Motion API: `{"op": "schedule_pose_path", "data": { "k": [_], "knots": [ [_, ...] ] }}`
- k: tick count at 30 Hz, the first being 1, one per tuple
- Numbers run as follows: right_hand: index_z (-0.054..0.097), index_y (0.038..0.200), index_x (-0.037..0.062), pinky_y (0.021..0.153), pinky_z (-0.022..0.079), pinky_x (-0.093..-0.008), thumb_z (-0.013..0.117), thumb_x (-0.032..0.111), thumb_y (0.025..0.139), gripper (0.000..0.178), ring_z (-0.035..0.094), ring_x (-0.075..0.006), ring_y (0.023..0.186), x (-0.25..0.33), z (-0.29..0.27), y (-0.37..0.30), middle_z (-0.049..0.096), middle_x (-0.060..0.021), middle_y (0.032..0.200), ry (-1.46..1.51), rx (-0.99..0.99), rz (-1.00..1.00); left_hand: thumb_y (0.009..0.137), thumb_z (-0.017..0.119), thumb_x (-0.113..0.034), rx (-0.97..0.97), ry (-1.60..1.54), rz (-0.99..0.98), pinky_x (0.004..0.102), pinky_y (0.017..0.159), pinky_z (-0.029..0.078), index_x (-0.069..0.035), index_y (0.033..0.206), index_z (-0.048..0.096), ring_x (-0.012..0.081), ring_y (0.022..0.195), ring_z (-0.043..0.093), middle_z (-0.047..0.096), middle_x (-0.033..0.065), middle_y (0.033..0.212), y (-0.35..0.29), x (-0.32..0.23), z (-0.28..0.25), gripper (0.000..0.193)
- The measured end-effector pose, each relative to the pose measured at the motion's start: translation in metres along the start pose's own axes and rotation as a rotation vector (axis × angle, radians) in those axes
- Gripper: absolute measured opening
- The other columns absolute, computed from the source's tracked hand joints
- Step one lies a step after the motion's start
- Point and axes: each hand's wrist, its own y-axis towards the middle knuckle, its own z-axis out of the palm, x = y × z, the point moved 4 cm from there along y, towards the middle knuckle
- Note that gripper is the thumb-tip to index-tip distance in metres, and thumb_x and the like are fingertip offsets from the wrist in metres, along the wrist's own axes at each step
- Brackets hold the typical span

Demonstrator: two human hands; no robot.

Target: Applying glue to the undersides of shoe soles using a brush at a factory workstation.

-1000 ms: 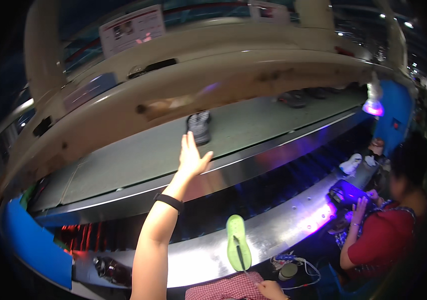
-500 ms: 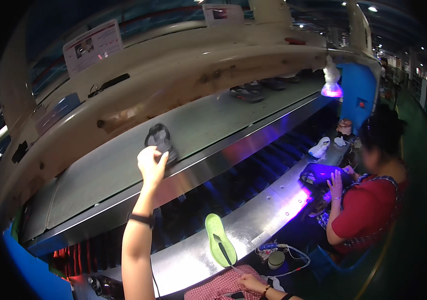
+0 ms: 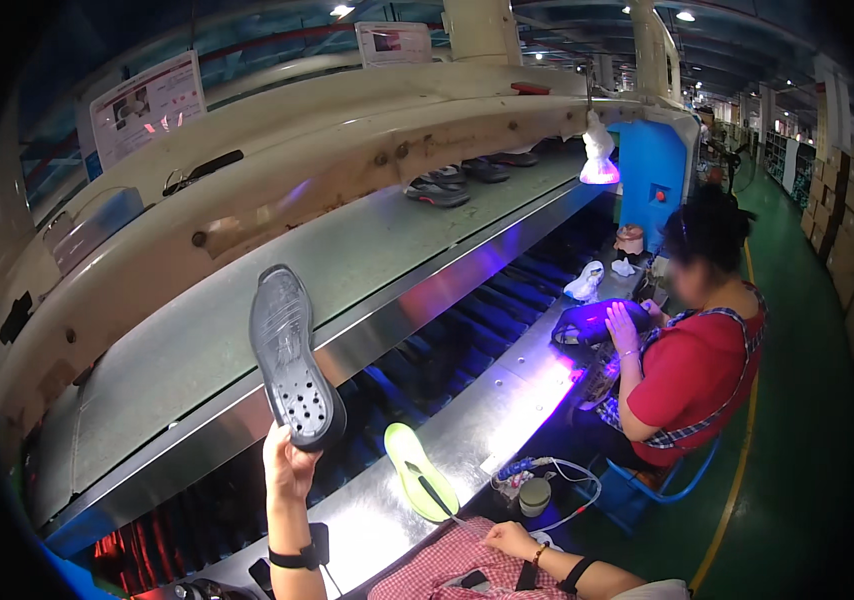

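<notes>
The left hand (image 3: pixel 290 462) is clamped on the heel of a dark shoe sole (image 3: pixel 292 352) — lifted off the grey conveyor belt (image 3: pixel 197 330), toe toward twelve o'clock. The right hand (image 3: pixel 507 540) rests, fingers loosely together, on the checked lap at five o'clock; the green insole (image 3: pixel 417 485) lies untouched on the steel ledge.

Left hand (image 3: pixel 289 466) grips the dark shoe sole (image 3: pixel 292 356) by its heel; green insole (image 3: pixel 417 485) lies at three o'clock on the worktop (image 3: pixel 507 405).
</notes>
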Motion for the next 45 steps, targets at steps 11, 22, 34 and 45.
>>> {"op": "schedule_pose_path", "data": {
  "k": [11,22,34,45],
  "knots": [
    [0.069,0.093,-0.0031,0.063,0.058,-0.0297,0.059,0.011,0.09,0.018,0.07,-0.0167,0.074,-0.031,0.033,0.011,0.071,-0.0091,0.08,-0.13,0.155,-0.031,0.08,0.072,-0.028,0.057,0.137,-0.364,0.042,0.101,0.043,0.0,0.126,0.053,0.0302,0.115,0.056,0.059,0.0163,0.122,-0.147,0.085,-0.02,0.057],
    [0.067,0.079,0.0035,0.053,0.048,-0.0223,0.07,0.022,0.087,0.02,0.058,-0.0065,0.059,0.037,0.043,0.0,0.064,-0.0001,0.066,0.175,0.307,0.077,0.08,0.07,-0.016,-0.045,1.174,-0.21,0.041,0.098,0.044,0.0,0.119,0.058,0.0307,0.11,0.059,0.061,0.0162,0.118,-0.163,0.171,-0.065,0.043],
    [0.038,0.14,-0.0032,0.102,0.042,-0.0384,0.03,0.039,0.104,0.056,0.049,-0.0263,0.127,0.153,0.043,-0.018,0.049,-0.0196,0.137,1.082,0.781,0.23,0.082,0.066,-0.004,-0.186,1.245,0.223,0.0379,0.084,0.048,-0.003,0.099,0.068,0.0298,0.092,0.063,0.068,0.0142,0.097,-0.219,0.115,-0.026,0.017],
    [0.025,0.144,-0.0091,0.112,0.027,-0.0407,0.013,0.066,0.094,0.091,0.028,-0.0277,0.141,0.195,0.038,-0.044,0.031,-0.0208,0.15,1.143,1.007,0.114,0.076,0.072,-0.007,-0.161,1.465,0.38,0.0368,0.08,0.049,-0.006,0.088,0.069,0.0233,0.084,0.066,0.07,0.0063,0.087,-0.22,0.067,0.014,0.013]
  ]
}}
